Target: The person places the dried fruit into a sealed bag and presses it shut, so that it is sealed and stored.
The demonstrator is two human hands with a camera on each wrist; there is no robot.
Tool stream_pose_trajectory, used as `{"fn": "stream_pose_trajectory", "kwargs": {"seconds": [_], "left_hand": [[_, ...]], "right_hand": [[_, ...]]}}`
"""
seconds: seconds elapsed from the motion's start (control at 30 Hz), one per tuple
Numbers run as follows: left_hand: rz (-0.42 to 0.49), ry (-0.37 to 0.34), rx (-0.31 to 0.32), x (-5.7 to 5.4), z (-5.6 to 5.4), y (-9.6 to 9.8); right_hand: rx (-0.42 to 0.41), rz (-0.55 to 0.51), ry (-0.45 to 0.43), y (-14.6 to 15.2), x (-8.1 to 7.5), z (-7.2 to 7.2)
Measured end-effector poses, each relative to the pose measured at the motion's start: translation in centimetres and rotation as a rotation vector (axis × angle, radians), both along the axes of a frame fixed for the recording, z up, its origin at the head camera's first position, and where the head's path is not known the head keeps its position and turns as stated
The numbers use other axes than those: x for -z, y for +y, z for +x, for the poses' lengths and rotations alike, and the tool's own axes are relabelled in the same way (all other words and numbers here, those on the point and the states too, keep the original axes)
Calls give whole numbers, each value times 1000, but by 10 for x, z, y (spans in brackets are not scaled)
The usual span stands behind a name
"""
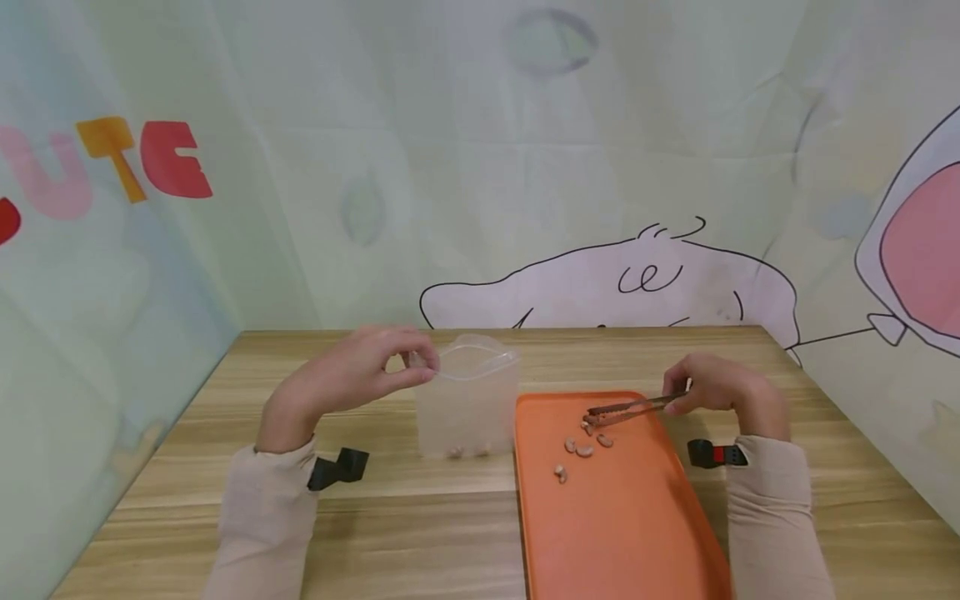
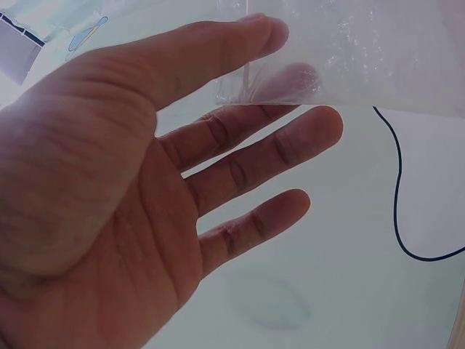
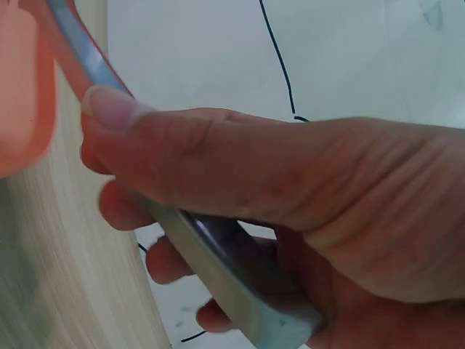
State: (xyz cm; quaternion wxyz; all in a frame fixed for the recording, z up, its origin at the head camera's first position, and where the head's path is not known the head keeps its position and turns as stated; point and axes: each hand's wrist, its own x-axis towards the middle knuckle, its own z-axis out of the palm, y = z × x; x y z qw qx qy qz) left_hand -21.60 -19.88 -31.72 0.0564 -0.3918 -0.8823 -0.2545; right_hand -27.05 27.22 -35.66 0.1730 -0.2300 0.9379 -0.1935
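Observation:
My left hand [image 1: 363, 371] pinches the top left corner of a clear zip bag [image 1: 468, 408] between thumb and index finger. The bag stands upright with its mouth parted, and a few nuts [image 1: 455, 452] lie at its bottom. In the left wrist view, the other fingers [image 2: 254, 163] stretch out below the bag's edge. My right hand [image 1: 716, 385] grips metal tongs [image 1: 633, 408] by the handle end. The tips of the tongs are at a nut [image 1: 587, 428] on the orange tray [image 1: 600, 533]; whether they clasp it I cannot tell. Several nuts [image 1: 584, 451] lie close by.
The tray lies on a wooden table [image 1: 420, 542], its left rim right beside the bag. Behind the table hangs a printed cloth [image 1: 360, 167] with cartoon drawings. Dark wrist mounts [image 1: 337, 469] sit on both sleeves.

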Motion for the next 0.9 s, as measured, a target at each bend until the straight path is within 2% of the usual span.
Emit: {"fn": "stream_pose_trajectory", "kwargs": {"seconds": [0.13,0.23,0.37,0.5,0.57,0.63,0.73,0.9], "left_hand": [[-5,0,1,-1,0,0],[-4,-8,0,0,1,0],[-2,-11,-2,-1,2,1],[-5,-20,-4,-2,3,1],[-8,-26,-6,-3,4,1],[-12,-29,-7,-3,4,2],[-15,-30,-7,-3,5,2],[-21,-29,-9,-3,5,2]], "right_hand": [[22,-15,8,-5,1,-1],[15,-57,82,-7,-4,1],[1,-161,268,-15,-18,7],[-45,-281,512,-35,-35,18],[-78,-310,648,-48,-43,26],[-113,-325,745,-63,-48,33],[-156,-327,781,-84,-52,41],[-174,-320,719,-98,-50,44]]}}
